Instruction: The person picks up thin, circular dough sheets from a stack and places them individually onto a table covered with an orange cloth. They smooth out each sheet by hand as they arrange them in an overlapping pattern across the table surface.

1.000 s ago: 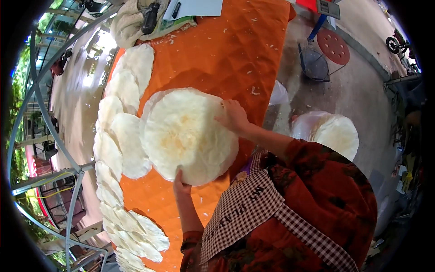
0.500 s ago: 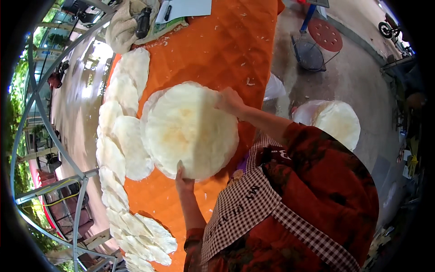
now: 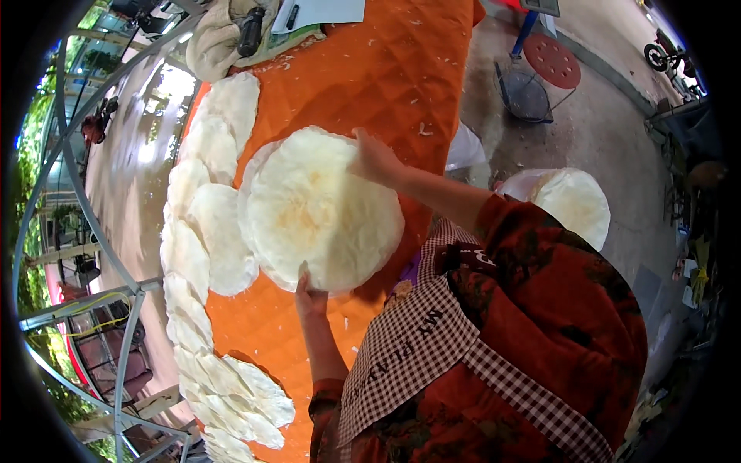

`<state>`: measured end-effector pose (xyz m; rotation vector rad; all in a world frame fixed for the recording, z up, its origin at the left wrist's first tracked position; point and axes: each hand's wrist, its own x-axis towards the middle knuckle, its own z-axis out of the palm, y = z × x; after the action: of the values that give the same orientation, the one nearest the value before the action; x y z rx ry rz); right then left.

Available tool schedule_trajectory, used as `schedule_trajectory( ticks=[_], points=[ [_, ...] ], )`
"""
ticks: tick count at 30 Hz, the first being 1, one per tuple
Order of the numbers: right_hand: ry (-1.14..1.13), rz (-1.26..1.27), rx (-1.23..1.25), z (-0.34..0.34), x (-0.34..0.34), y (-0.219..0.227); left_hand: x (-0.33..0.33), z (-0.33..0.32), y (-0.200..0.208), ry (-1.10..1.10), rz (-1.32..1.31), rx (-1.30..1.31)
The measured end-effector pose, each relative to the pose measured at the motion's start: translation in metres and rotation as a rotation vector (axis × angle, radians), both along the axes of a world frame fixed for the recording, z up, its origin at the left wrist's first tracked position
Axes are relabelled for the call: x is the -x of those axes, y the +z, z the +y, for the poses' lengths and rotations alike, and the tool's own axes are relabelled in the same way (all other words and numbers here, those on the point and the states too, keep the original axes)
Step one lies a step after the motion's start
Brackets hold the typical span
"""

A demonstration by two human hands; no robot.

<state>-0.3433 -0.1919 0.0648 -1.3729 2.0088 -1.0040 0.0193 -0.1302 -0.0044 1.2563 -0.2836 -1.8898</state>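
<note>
A thick round stack of thin, pale flatbreads [image 3: 316, 216], lightly browned in the middle, rests on the orange quilted cloth [image 3: 370, 69]. My left hand [image 3: 310, 297] grips its near edge, thumb on top and fingers mostly hidden beneath. At the upper right edge my right hand [image 3: 376, 160] is closed on the rim, and its fingertips are partly out of sight. A shadow falls across the stack's right half. Left of it, overlapping flatbreads [image 3: 220, 239] touch or lie close to the stack.
A line of overlapping flatbreads [image 3: 185, 247] follows the cloth's left edge down to a heap [image 3: 239, 393]. At the far end are a dark bottle [image 3: 250, 32], a pen [image 3: 292, 17] and white paper [image 3: 332, 11]. Another round stack [image 3: 575, 204] stands right of the table, near a red stool [image 3: 552, 60].
Both hands keep to the stack's edge. My right hand has shifted slightly left along the rim, its fingers now more raised. The whole view has moved a little.
</note>
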Motion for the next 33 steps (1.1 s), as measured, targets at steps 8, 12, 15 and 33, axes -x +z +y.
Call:
schedule_trajectory(
  ticks=[8,12,15,33],
  points=[
    [0.423,-0.787,0.021,-0.005,0.01,0.058,0.004,0.004,0.01,0.037,0.151,0.078],
    [0.427,-0.794,-0.14,-0.019,0.007,0.057,-0.004,0.007,0.008,0.08,0.249,0.054],
    [0.262,-0.547,-0.297,-0.01,0.016,0.005,0.009,0.011,0.027,0.022,0.188,0.133],
    [-0.129,-0.942,-0.593,0.126,0.014,-0.025,0.009,-0.026,0.052,0.073,-0.155,-0.131]
  ],
)
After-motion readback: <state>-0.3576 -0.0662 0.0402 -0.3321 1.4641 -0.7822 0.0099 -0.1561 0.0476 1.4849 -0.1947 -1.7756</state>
